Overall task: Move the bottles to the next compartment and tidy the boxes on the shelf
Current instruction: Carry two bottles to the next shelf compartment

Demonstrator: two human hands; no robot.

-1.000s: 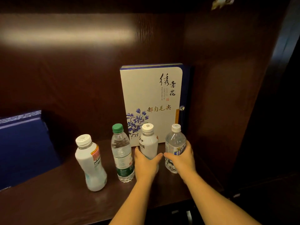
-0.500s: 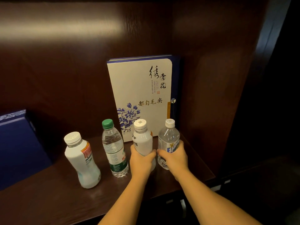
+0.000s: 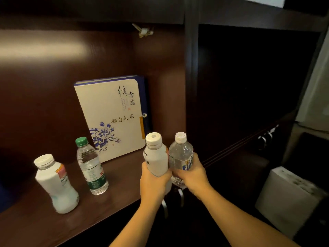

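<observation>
My left hand [image 3: 153, 182] grips a white milk bottle [image 3: 156, 157] with a white cap. My right hand [image 3: 192, 175] grips a clear water bottle [image 3: 180, 154] with a white cap and blue label. Both bottles are lifted off the shelf board [image 3: 44, 227], side by side near the shelf's right front corner. A clear bottle with a green cap [image 3: 90, 166] and a second white bottle [image 3: 55, 184] stand on the board to the left. A white box with blue flowers [image 3: 110, 118] leans upright against the back panel.
A dark vertical divider [image 3: 191, 86] separates this compartment from a dark compartment [image 3: 249, 86] on the right. A white box-like object [image 3: 288, 198] sits low at the right. Metal handles [image 3: 165, 207] show below the shelf edge.
Both hands have lifted their bottles off the board and carried them right, toward the divider. The view has swung right, revealing the neighbouring compartment.
</observation>
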